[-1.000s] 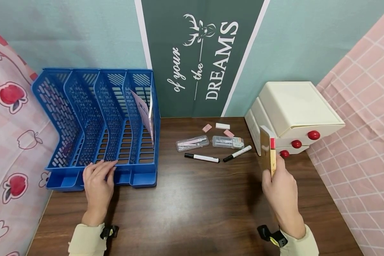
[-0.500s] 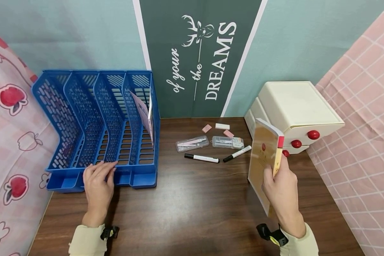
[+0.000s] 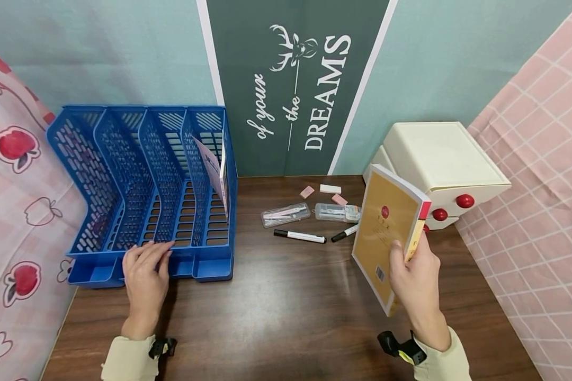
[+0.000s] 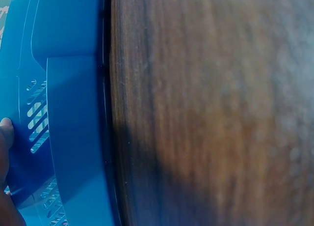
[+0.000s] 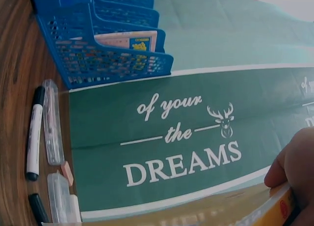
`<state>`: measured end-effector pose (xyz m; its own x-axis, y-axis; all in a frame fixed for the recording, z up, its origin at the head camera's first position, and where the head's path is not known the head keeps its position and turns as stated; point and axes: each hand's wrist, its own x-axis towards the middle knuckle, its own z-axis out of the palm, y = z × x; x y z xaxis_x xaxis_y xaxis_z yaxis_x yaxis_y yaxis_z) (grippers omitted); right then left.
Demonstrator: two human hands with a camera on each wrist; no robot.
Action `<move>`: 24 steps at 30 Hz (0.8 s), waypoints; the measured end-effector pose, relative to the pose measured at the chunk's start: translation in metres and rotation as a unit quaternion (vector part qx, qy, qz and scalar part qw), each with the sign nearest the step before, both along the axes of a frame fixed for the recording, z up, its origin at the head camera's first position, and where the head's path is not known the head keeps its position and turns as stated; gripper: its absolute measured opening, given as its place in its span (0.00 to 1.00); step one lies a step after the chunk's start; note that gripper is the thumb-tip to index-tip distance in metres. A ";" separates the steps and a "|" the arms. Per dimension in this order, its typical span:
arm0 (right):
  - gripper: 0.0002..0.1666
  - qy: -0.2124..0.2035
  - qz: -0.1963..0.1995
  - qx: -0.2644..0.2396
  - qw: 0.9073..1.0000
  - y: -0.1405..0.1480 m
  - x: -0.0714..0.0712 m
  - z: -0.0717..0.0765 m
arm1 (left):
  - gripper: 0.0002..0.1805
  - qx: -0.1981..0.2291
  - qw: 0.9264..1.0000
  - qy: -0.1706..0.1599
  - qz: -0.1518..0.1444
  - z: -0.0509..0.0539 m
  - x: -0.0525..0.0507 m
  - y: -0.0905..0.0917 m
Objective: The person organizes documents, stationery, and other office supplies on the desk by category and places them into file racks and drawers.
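My right hand (image 3: 417, 280) grips a tan paperback book (image 3: 386, 227) by its yellow-and-red spine, thumb on the cover. The book is held up over the right of the table, in front of the white drawer box. In the right wrist view only the book's edge (image 5: 274, 211) shows by the hand. My left hand (image 3: 145, 275) holds the front rim of a blue file rack (image 3: 214, 264), its fingers bent over the edge. In the left wrist view just a fingertip (image 4: 6, 124) and part of the hand show against the rack. A thin pink booklet (image 3: 214, 169) stands in the rack's rightmost compartment.
A white drawer box (image 3: 450, 153) with red knobs stands at the back right. Between it and the rack lie a black-capped marker (image 3: 300, 236), another marker (image 3: 344, 233) partly behind the book, two clear cases (image 3: 286, 214) and several erasers (image 3: 330, 189). Cloths hang around the table.
The book has turned from nearly edge-on to show its cover, and has shifted slightly left, now covering part of a marker. My left hand stays on the rack.
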<state>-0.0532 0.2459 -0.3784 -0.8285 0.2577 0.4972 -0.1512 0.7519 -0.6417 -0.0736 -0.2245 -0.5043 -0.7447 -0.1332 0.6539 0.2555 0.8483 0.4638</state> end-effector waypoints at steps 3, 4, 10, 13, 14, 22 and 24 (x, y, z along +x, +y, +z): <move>0.14 0.014 0.003 -0.013 1.000 -0.005 -0.001 0.001 | 0.11 -0.005 1.000 -0.009 0.001 -0.001 0.001 -0.001; 0.14 0.017 0.006 -0.021 1.000 -0.007 -0.002 0.001 | 0.11 -0.005 1.000 -0.010 0.002 -0.001 0.001 -0.001; 0.15 0.047 0.041 -0.087 0.994 -0.020 -0.006 0.005 | 0.11 -0.004 1.000 -0.008 0.000 -0.001 0.001 -0.001; 0.15 0.065 0.072 -0.118 0.988 -0.028 -0.009 0.008 | 0.11 -0.004 1.000 -0.008 -0.001 0.000 0.001 -0.001; 0.15 0.071 0.083 -0.126 0.986 -0.031 -0.010 0.009 | 0.11 -0.004 1.000 -0.008 -0.002 0.000 0.001 -0.001; 0.14 0.094 0.153 -0.164 0.970 -0.052 -0.020 0.015 | 0.11 -0.003 1.000 -0.009 -0.003 0.002 0.000 -0.001; 0.14 0.100 0.165 -0.173 0.966 -0.057 -0.022 0.017 | 0.11 -0.001 1.000 -0.005 -0.003 0.001 0.000 -0.001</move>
<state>-0.0754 0.1888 -0.3615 -0.7906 0.1747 0.5868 -0.4927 0.3876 -0.7791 -0.0735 -0.2251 -0.5030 -0.7520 -0.1271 0.6467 0.2564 0.8475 0.4648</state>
